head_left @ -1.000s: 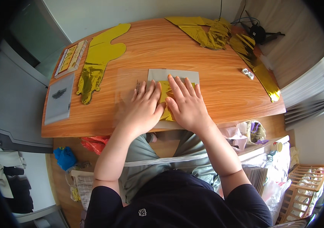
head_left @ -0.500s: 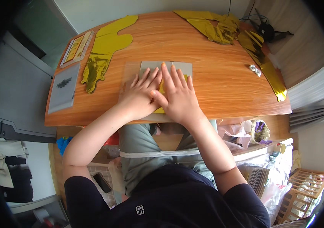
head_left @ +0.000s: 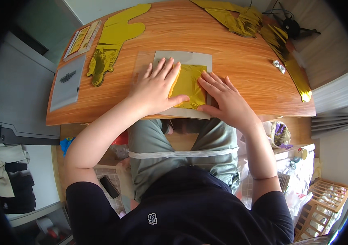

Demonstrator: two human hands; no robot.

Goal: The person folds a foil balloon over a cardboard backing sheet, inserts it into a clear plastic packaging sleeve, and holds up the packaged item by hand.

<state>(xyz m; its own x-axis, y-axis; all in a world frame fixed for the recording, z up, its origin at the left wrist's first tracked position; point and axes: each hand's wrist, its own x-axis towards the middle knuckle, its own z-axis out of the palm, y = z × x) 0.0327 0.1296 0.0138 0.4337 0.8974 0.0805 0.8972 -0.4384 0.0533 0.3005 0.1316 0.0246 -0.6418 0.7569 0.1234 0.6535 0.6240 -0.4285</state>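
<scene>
A shiny gold foil piece [head_left: 190, 83], folded into a rough square, lies on a grey cardboard sheet [head_left: 184, 56] near the table's front edge. My left hand [head_left: 155, 85] rests flat along the foil's left side, fingers spread, its thumb over the lower left part. On the right side, my right hand [head_left: 223, 96] touches the foil's edge with its fingertips, fingers stretched out and thumb low near the corner. A clear plastic sheet [head_left: 142, 65] shows beside the cardboard, partly beneath my left hand.
Unfolded gold foil balloons lie at the far left [head_left: 119, 30] and far right [head_left: 245, 22] of the wooden table [head_left: 174, 36]. A card box [head_left: 83, 40] and a clear plastic bag [head_left: 68, 83] sit at the left. Two small white rolls [head_left: 279, 66] lie at the right.
My hands have moved apart from overlapping on the foil; the right went right to its edge, uncovering the square. The view has shifted slightly.
</scene>
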